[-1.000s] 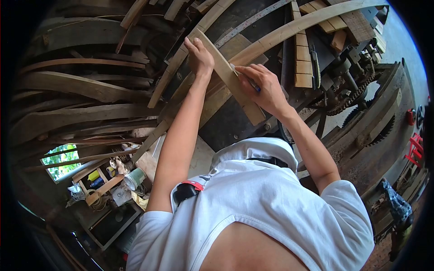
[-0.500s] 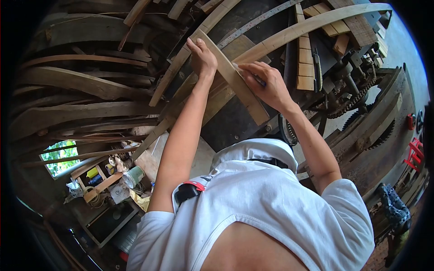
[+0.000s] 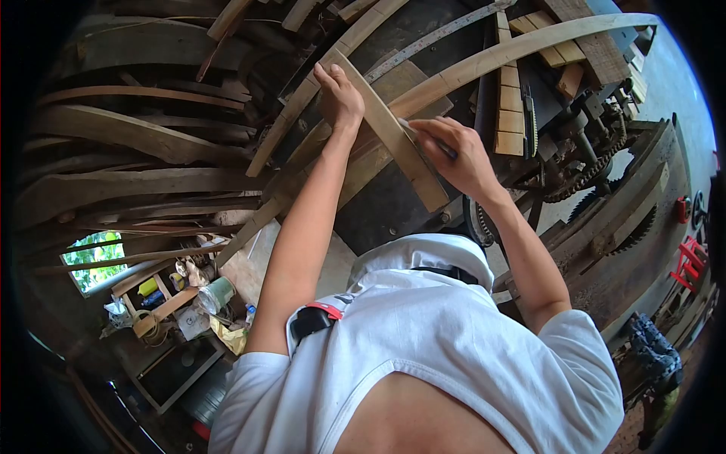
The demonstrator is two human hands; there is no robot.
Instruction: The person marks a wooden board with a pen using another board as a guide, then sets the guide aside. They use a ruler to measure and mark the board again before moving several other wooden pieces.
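A straight, flat wooden board [image 3: 398,148] lies slantwise over other timber on the dark work surface. Near its upper end my left hand [image 3: 342,100] grips it along the left edge, fingertips at the wood. On the board's right side, my right hand [image 3: 456,155] is closed around a pen, mostly hidden in the fingers; its pale tip [image 3: 404,122] is at or very near the board's edge. A long curved wooden piece [image 3: 499,57] with pencil-like cross marks runs from beside the board to the upper right.
A steel ruler or tape strip [image 3: 431,41] lies above the board. Beside a cutter knife [image 3: 531,125] is a row of wooden blocks [image 3: 510,106]. Curved timbers [image 3: 144,136] are stacked at left. Toothed saw blades [image 3: 639,231] and machinery stand at right.
My right hand with the pen has moved slightly down and to the right along the board's edge. My left hand and the board stay in nearly the same place.
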